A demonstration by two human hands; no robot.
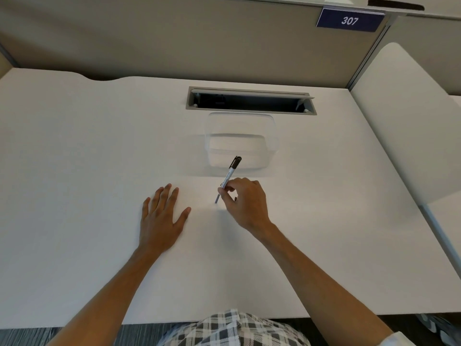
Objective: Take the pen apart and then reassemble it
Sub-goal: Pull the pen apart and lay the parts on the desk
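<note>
Place: office cubicle | I sit at a white desk | beige partition wall along the top of the frame | blue number sign reading 307, upper right | cable slot upper centre

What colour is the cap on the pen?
Black, on the pen held by the right hand; head view.

Bright, even, diffuse light from overhead. Soft, faint shadows only, beneath the hands and beside the clear container on the white counter. No harsh glare. Slightly soft focus throughout; wide-angle bowing of straight lines toward the edges.
</note>
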